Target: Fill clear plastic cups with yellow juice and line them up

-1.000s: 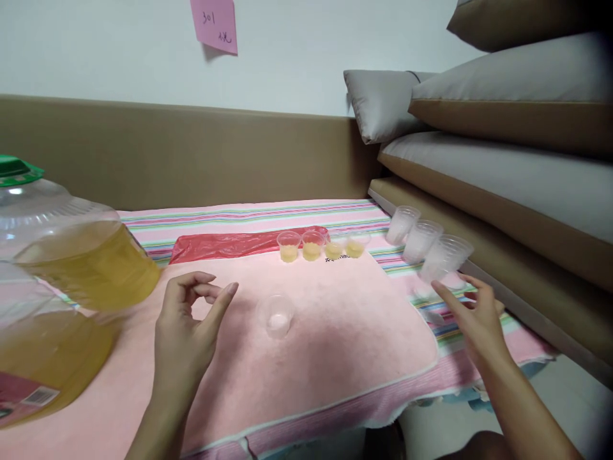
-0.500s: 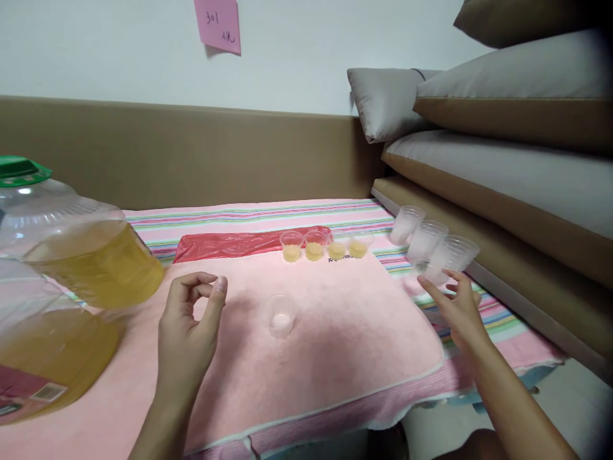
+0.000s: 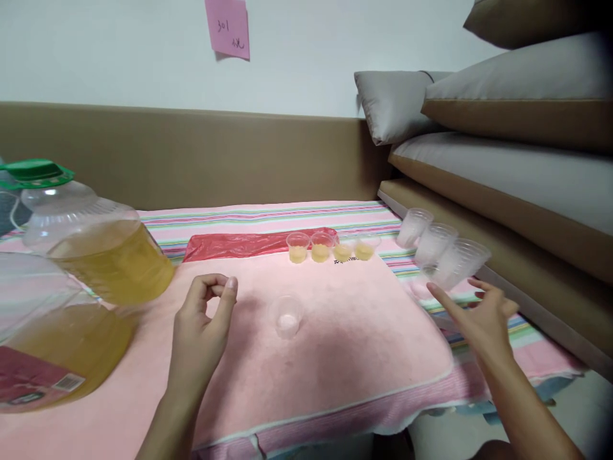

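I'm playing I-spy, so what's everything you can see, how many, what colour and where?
Wall: one, white, top
Note: one, pink, on wall
Panel: one, tan, below wall
Cushions: several, grey and brown, right
Mat: one, pink, centre
Cloth: one, striped pink, under mat
Bottles: two, clear with yellow liquid, left
Cap: one, green, on farther bottle
Crinkly plastic: one, red, mat's back edge
Filled cups: four, clear with yellow contents, mat's back
Single cup: one, clear, on mat
Cup stacks: three, clear, right of mat
Unclear thing: one, greyish, far left
Floor: one, pale, bottom right
Left grip: one, bare, over mat
Right grip: one, bare, near stacks
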`<state>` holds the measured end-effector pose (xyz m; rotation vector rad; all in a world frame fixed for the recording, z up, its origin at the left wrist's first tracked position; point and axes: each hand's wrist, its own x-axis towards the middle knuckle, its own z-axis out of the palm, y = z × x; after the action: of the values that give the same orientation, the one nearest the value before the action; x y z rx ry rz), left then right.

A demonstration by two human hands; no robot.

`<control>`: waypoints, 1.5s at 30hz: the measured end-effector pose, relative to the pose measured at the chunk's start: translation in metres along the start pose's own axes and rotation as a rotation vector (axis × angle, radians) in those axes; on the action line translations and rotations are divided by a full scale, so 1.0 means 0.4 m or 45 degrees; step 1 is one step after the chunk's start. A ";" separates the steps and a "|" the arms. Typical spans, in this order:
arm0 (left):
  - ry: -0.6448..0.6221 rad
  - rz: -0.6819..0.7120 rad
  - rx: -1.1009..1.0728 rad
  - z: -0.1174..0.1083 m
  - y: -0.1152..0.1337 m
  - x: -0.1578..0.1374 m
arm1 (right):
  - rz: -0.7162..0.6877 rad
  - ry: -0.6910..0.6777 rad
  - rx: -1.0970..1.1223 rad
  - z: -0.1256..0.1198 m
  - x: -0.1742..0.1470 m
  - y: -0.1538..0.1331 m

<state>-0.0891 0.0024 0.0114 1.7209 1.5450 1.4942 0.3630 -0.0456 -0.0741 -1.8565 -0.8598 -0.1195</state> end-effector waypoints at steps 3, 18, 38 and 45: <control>-0.106 0.009 0.085 -0.012 -0.007 0.000 | -0.269 0.130 -0.021 -0.019 -0.036 -0.063; -0.539 -0.144 0.057 0.018 -0.052 -0.040 | -1.076 -0.601 0.695 0.128 -0.375 -0.403; -0.514 -0.246 -0.079 0.052 -0.065 -0.052 | -1.105 -0.587 0.634 0.139 -0.379 -0.386; -0.465 -0.238 -0.081 0.037 -0.062 -0.045 | -1.010 -0.512 0.669 0.124 -0.372 -0.389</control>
<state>-0.0849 -0.0002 -0.0221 1.6506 1.4034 1.0566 0.1441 -0.0472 -0.0442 -0.9819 -1.6927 -0.0037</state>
